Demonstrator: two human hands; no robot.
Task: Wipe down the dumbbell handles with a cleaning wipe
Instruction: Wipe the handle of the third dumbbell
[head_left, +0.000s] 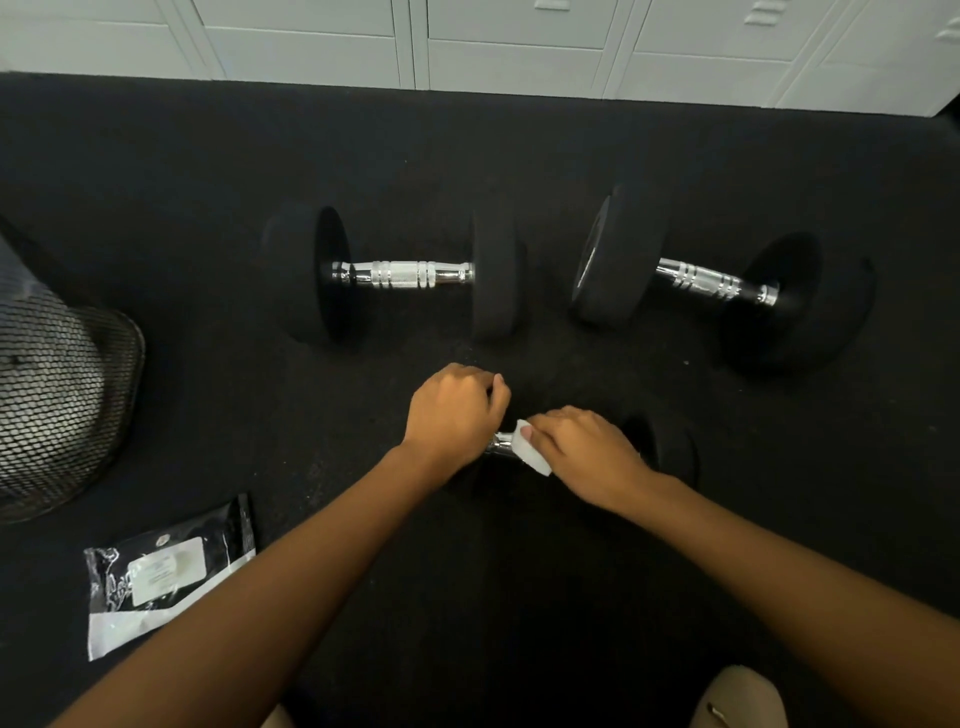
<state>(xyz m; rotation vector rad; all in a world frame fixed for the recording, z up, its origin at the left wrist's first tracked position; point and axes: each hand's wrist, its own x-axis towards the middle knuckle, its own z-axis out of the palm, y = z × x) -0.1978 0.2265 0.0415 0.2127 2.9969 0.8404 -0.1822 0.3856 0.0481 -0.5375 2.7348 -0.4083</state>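
Three black dumbbells with chrome handles lie on the dark floor. The nearest dumbbell (667, 447) is mostly hidden under my hands. My left hand (452, 415) curls over its left weight head. My right hand (582, 447) grips a white cleaning wipe (530, 452) wrapped around its chrome handle (500, 444), of which only a short bit shows. Farther back lie a second dumbbell (402, 274) at centre and a third dumbbell (711, 283) at right, both untouched.
A black and white wipes packet (166, 571) lies on the floor at lower left. A black mesh bin (57, 395) lies tipped at the left edge. Pale grey lockers (493, 41) line the far wall. My knees show at the bottom edge.
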